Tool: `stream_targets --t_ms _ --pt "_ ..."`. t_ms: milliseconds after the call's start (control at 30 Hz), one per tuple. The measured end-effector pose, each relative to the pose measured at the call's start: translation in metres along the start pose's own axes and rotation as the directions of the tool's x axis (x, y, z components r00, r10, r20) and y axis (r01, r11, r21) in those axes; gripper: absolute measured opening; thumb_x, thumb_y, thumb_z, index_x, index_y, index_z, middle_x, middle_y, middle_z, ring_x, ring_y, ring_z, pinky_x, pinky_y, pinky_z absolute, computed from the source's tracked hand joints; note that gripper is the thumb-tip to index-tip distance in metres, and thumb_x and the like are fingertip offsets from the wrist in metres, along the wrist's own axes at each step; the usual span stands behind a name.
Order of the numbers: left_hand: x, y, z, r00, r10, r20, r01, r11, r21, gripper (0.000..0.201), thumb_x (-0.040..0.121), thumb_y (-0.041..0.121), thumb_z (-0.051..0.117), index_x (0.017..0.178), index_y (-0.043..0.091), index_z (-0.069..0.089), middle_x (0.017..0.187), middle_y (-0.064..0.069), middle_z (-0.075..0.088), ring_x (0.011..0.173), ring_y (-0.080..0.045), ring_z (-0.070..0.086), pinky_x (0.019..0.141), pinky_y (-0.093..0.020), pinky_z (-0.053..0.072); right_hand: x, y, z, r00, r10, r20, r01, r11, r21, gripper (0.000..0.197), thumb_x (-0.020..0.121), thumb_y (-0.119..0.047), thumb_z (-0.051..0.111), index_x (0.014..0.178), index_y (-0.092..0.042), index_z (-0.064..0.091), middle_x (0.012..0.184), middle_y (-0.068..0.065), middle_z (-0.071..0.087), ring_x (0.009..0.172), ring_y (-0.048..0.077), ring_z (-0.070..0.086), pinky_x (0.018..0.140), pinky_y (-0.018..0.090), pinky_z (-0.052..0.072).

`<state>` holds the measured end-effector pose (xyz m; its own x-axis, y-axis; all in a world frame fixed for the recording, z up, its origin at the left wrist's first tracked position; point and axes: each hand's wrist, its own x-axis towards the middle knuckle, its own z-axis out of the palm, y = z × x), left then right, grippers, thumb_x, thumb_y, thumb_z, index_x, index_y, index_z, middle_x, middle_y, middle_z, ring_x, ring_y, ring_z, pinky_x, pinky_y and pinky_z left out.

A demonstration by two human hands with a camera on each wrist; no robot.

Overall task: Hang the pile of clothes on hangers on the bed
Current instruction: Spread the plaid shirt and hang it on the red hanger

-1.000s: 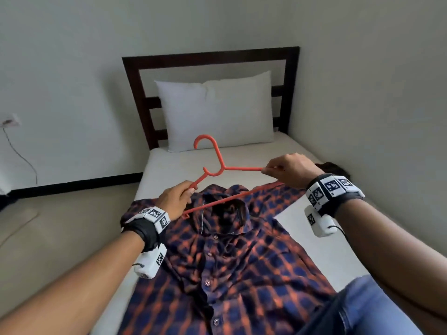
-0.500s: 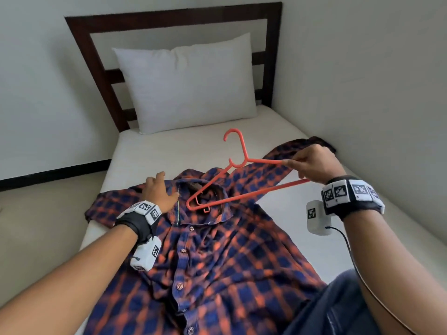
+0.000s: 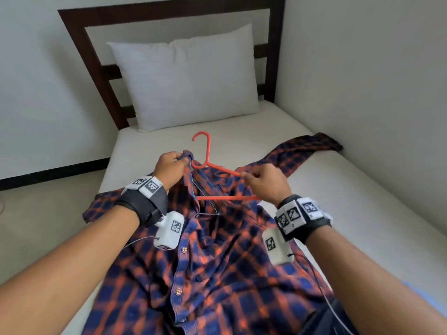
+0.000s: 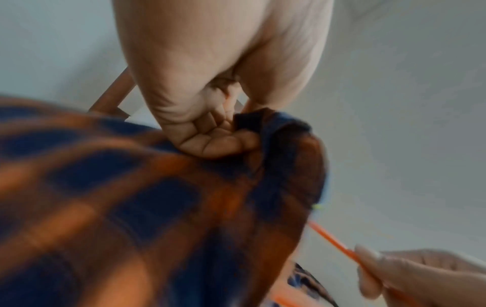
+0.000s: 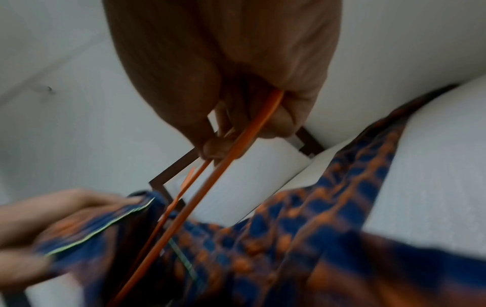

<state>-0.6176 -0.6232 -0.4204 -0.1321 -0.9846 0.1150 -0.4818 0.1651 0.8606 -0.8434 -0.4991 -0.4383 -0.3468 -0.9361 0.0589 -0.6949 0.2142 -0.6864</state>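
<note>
A blue and orange plaid shirt [image 3: 212,257] lies front-up along the bed [image 3: 362,189], one sleeve stretched toward the right wall. My left hand [image 3: 170,166] pinches the shirt's collar [image 4: 278,133] and lifts it. My right hand [image 3: 264,183] grips the right end of an orange plastic hanger [image 3: 217,169]. The hanger's left end sits inside the raised collar, hidden by cloth; its hook [image 3: 202,139] points toward the pillow. In the right wrist view the orange hanger [image 5: 236,157] runs from my fingers down into the shirt [image 5: 302,238].
A white pillow [image 3: 188,76] leans on the dark wooden headboard [image 3: 79,44]. A wall runs close along the bed's right side. Floor lies left of the bed. Dark blue cloth [image 3: 321,322] shows at the lower right edge.
My left hand went from resting flat on the shirt's shoulder to pinching and lifting the collar. The right hand moved the hanger left, so its left end slid under the collar.
</note>
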Motion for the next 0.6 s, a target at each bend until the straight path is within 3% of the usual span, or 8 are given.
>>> stream_targets --t_ms 133,200,267,333,400,433,500,600 --pt "-0.002 0.012 -0.015 1.000 -0.011 0.015 0.011 1.000 0.004 0.014 0.091 0.009 0.059 0.090 0.001 0.070 0.080 -0.011 0.063 0.074 -0.020 0.054 0.070 -0.029 0.041 -0.018 -0.013 0.022 0.996 0.025 -0.083 -0.017 0.995 0.093 0.048 0.097 -0.045 0.057 0.059 -0.015 0.054 0.057 -0.002 0.056 0.062 0.023 0.055 0.053 0.028 0.034" --pt "-0.008 0.008 -0.026 0.997 -0.053 0.048 0.051 0.998 0.034 0.013 0.091 0.008 0.058 0.088 0.003 0.069 0.078 -0.010 0.063 0.074 -0.021 0.054 0.065 -0.027 0.042 -0.020 -0.012 0.019 0.996 -0.009 -0.091 0.016 0.996 0.083 0.046 0.097 -0.045 0.057 0.057 -0.021 0.053 0.054 -0.006 0.055 0.057 0.018 0.054 0.052 0.027 0.034" --pt "-0.011 0.002 -0.035 0.999 -0.041 -0.015 0.042 0.990 0.138 0.012 0.092 0.018 0.058 0.090 0.009 0.065 0.077 -0.007 0.066 0.074 -0.025 0.058 0.063 -0.029 0.044 -0.015 -0.009 0.008 0.994 -0.071 -0.078 0.079 0.992 0.101 0.043 0.096 -0.045 0.059 0.056 -0.029 0.057 0.048 -0.008 0.053 0.051 0.011 0.050 0.052 0.027 0.035" --pt "-0.011 -0.004 -0.048 0.993 0.045 -0.105 -0.008 0.945 0.328 0.017 0.091 0.030 0.061 0.102 0.018 0.059 0.083 -0.002 0.067 0.082 -0.024 0.059 0.074 -0.033 0.046 -0.009 -0.003 -0.003 0.991 -0.122 -0.047 0.127 0.981 0.147 0.037 0.095 -0.046 0.062 0.060 -0.034 0.064 0.045 -0.013 0.053 0.046 0.005 0.048 0.051 0.022 0.034" --pt "-0.008 -0.006 -0.058 0.990 0.114 -0.084 -0.066 0.896 0.439 0.029 0.088 0.033 0.064 0.115 0.024 0.055 0.090 0.000 0.064 0.088 -0.023 0.057 0.084 -0.037 0.047 -0.005 0.000 -0.008 0.986 -0.159 -0.040 0.164 0.973 0.161 0.031 0.094 -0.047 0.064 0.069 -0.031 0.073 0.046 -0.015 0.054 0.045 0.003 0.048 0.049 0.018 0.032" --pt "-0.007 -0.004 -0.060 0.994 0.103 -0.033 -0.076 0.881 0.468 0.027 0.089 0.036 0.062 0.112 0.023 0.058 0.089 -0.001 0.063 0.089 -0.024 0.057 0.085 -0.038 0.047 -0.005 0.000 -0.007 0.984 -0.171 -0.049 0.177 0.972 0.154 0.030 0.094 -0.047 0.064 0.074 -0.028 0.076 0.047 -0.013 0.054 0.046 0.004 0.048 0.049 0.019 0.033" --pt "-0.008 -0.002 -0.059 0.995 0.057 0.079 -0.089 0.858 0.505 0.027 0.091 0.038 0.056 0.089 0.012 0.063 0.076 -0.005 0.061 0.083 -0.031 0.059 0.075 -0.038 0.045 -0.009 -0.003 0.000 0.979 -0.186 -0.078 0.194 0.974 0.113 0.032 0.095 -0.047 0.062 0.078 -0.025 0.077 0.049 -0.009 0.054 0.047 0.007 0.047 0.050 0.024 0.036" --pt "-0.009 -0.003 -0.054 0.989 0.135 0.055 -0.144 0.841 0.521 0.037 0.097 0.029 0.053 0.073 0.002 0.061 0.066 -0.012 0.055 0.072 -0.036 0.053 0.062 -0.036 0.036 -0.019 -0.010 0.014 0.968 -0.216 -0.128 0.224 0.973 0.054 0.037 0.097 -0.046 0.058 0.072 -0.021 0.071 0.048 -0.008 0.050 0.046 0.009 0.046 0.051 0.027 0.038"
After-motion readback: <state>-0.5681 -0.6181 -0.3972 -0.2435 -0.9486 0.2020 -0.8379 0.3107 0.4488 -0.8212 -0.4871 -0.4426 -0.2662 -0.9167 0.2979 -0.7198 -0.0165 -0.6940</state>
